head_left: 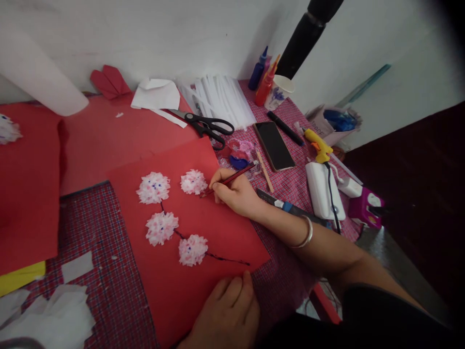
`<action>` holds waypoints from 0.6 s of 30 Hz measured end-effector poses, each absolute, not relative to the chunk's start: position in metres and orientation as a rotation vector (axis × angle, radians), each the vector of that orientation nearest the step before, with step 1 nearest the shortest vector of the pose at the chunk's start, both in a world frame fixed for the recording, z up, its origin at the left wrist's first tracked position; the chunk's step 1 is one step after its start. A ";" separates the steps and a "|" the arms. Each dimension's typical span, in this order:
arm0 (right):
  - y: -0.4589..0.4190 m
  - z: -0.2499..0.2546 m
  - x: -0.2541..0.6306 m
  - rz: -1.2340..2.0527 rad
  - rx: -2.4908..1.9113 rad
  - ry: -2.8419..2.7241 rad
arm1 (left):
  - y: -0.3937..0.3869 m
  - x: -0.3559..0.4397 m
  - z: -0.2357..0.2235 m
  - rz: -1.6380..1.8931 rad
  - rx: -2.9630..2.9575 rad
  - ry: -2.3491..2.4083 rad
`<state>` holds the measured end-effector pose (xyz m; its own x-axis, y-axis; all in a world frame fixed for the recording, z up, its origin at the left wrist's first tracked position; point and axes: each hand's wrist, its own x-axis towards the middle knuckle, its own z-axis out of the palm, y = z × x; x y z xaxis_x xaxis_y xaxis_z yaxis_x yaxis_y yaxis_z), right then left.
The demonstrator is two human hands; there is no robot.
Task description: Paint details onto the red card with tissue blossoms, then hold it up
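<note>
Seen from above, a bright red rectangular sheet of paper lies at a slant on a desk covered in red-and-blue checked cloth, directly in front of the person and within easy reach of both hands. It bears four round, ruffled pink-and-white tufts, apparently of tissue; a thin dark line links three of them and runs on toward the sheet's right edge. The right hand pinches a slim dark-red pencil between thumb and curled fingers, gripped low, probably for fine control. Its tip points down just beside the upper-right tuft, though whether it touches the paper is hard to tell. The left hand lies flat near the bottom edge, holding nothing, fingers stretched out and close together, seemingly to keep the sheet from sliding. Scissors with black handles, a clear plastic holder with red, pink and blue paint and a dark-screened phone sit past the sheet's far right corner, perhaps so that they stay handy without crowding the drawing.
</note>
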<state>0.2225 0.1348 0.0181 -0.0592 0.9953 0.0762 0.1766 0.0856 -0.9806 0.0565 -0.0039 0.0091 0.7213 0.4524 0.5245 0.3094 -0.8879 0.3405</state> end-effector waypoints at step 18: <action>0.139 0.024 0.229 0.992 -1.439 -1.260 | -0.006 0.053 0.008 0.846 2.736 0.574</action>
